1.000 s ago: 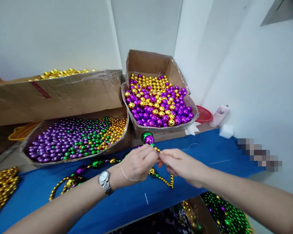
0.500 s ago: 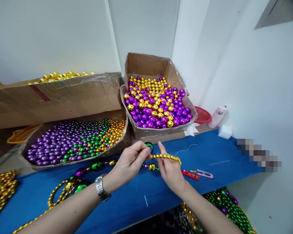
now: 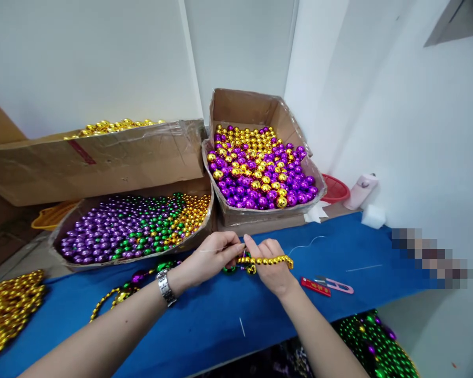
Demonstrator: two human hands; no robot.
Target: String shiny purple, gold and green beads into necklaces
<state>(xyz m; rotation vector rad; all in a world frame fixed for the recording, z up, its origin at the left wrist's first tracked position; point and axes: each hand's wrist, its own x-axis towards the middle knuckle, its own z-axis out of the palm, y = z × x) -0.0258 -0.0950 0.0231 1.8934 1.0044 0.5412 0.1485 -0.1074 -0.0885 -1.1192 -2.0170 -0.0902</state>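
- Left hand (image 3: 213,257) is at table centre, wristwatch (image 3: 165,286) on the wrist; thumb and forefinger are pinched on a thin white thread at the end of the bead strand (image 3: 265,261).
- Right hand (image 3: 270,265) is just at 3 o'clock of the left, fingertips meeting it; fingers are curled around the short run of small gold beads, which drapes over the knuckles.
- The strand carries on from the left hand toward 8 o'clock along the blue tablecloth (image 3: 220,320): big green, purple and gold beads, then small gold ones.
- Red-and-pink thread snips (image 3: 326,286) lie on the cloth at 3 o'clock of the right hand, near but not touching.
- A cardboard box of purple and gold balls (image 3: 260,168) sits at 12 o'clock of the hands.
- A shallow box of purple, green and gold beads (image 3: 134,226) sits at 10 o'clock, with a taped carton of gold beads (image 3: 102,157) behind it.
- A gold bead pile (image 3: 8,307) lies at the far 9 o'clock edge.
- A red basket (image 3: 333,188), pink bottle (image 3: 360,190) and white sponge (image 3: 373,216) stand at 2 o'clock by the wall.
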